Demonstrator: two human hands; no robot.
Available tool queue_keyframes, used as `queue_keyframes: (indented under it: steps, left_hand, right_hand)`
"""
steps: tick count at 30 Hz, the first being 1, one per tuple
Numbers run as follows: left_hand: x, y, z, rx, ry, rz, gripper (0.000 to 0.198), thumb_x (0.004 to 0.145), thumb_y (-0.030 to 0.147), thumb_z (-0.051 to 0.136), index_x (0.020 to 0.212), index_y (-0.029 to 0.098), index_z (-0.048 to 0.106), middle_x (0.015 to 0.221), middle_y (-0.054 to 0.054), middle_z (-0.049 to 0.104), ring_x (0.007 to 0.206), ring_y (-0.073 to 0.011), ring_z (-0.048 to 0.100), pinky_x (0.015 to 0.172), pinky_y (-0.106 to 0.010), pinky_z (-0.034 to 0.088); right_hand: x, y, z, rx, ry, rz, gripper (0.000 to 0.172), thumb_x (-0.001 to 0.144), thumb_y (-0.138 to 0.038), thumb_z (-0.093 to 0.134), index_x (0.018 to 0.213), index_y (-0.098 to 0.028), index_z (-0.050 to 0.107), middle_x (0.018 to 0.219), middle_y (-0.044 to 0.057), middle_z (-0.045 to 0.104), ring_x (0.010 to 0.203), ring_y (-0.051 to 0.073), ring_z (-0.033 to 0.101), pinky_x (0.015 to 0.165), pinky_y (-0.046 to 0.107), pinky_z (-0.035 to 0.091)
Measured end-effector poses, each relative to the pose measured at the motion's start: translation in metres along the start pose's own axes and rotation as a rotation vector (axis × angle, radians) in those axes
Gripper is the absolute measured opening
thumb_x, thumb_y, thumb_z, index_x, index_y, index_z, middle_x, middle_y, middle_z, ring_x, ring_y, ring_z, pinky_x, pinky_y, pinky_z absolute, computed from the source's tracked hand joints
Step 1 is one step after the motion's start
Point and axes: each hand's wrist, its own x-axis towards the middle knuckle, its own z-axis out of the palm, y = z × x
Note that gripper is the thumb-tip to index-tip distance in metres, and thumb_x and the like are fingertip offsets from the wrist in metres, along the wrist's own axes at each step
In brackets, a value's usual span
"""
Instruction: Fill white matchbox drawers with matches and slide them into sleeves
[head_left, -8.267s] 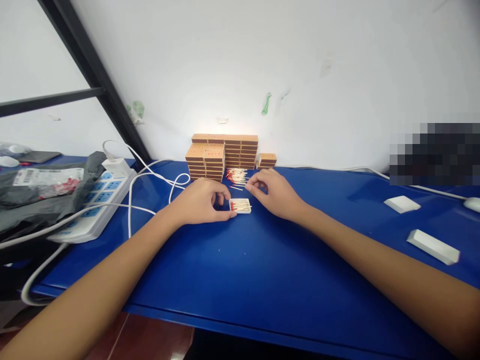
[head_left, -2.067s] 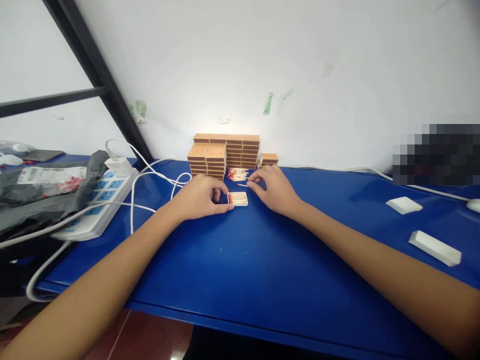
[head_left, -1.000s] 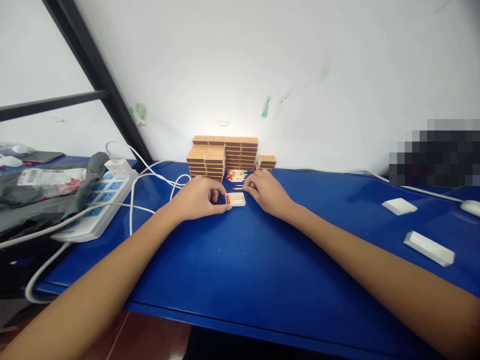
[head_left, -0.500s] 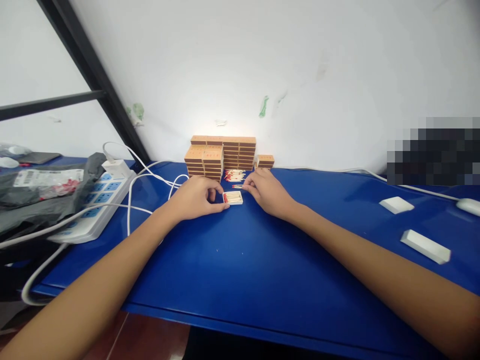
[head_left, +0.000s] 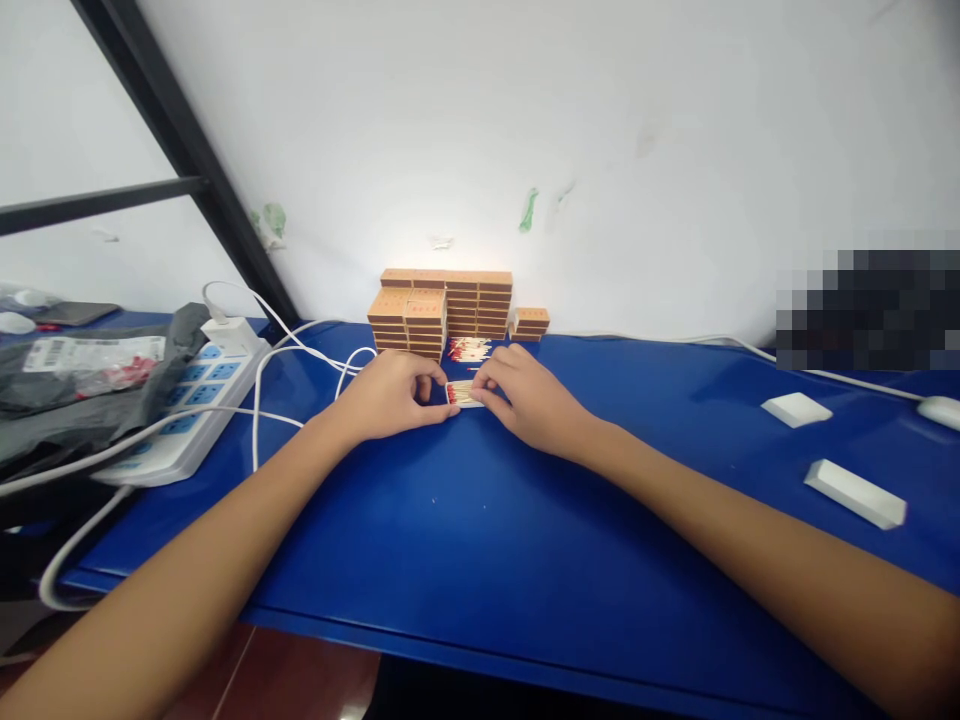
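A small white matchbox tray (head_left: 466,405) holding red-tipped matches (head_left: 456,392) lies on the blue table. Thumb and fingers of my left hand (head_left: 397,395) grip its left end. Over the tray's right part, my right hand (head_left: 529,398) pinches matchsticks, with their heads pointing left; how many I cannot tell. Just behind the tray is a loose pile of matches (head_left: 470,350), and a single match (head_left: 475,369) lies between pile and tray. My right fingers hide the tray's right end.
Stacked brown matchboxes (head_left: 409,318) stand against the wall, with a smaller stack (head_left: 531,322) to their right. At left are a white power strip (head_left: 191,415), cables and a grey plastic bag (head_left: 82,380). Two white blocks (head_left: 855,493) lie at right.
My right hand has moved left and slightly toward me, carrying matches from beside the pile to over the tray. My left hand stays at the tray's left end.
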Motion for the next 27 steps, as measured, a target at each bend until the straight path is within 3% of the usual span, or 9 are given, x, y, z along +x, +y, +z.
queue_keyframes:
  steps: [10,20,27]
  left_hand:
    - [-0.0011,0.0036,0.0017,-0.046,-0.027,0.019,0.033,0.081,0.048,0.085,0.099,0.021,0.082,0.072,0.002,0.072,0.06,-0.0124,0.062,0.059,-0.026,0.043]
    - [-0.0012,0.0084,0.0022,-0.045,-0.041,0.036,0.03,0.081,0.046,0.085,0.096,0.02,0.083,0.071,0.002,0.072,0.06,-0.0124,0.062,0.059,-0.026,0.043]
    - [-0.0011,0.0077,0.0019,-0.034,-0.048,0.044,0.031,0.082,0.048,0.085,0.094,0.02,0.082,0.071,0.001,0.072,0.059,-0.0124,0.061,0.058,-0.027,0.042]
  right_hand:
    - [-0.0015,-0.0029,0.0017,0.087,0.08,-0.014,0.006,0.101,-0.017,0.066,0.097,-0.022,0.064,0.099,0.008,0.066,0.098,0.026,0.059,0.087,0.039,0.048]
    - [-0.0002,-0.005,0.0042,0.129,0.089,0.065,0.008,0.099,-0.017,0.066,0.092,-0.021,0.067,0.097,0.007,0.065,0.096,0.025,0.06,0.086,0.039,0.048]
    - [-0.0009,-0.005,0.0056,0.04,0.072,0.056,0.01,0.1,-0.018,0.065,0.091,-0.02,0.067,0.098,0.009,0.064,0.097,0.026,0.06,0.089,0.04,0.049]
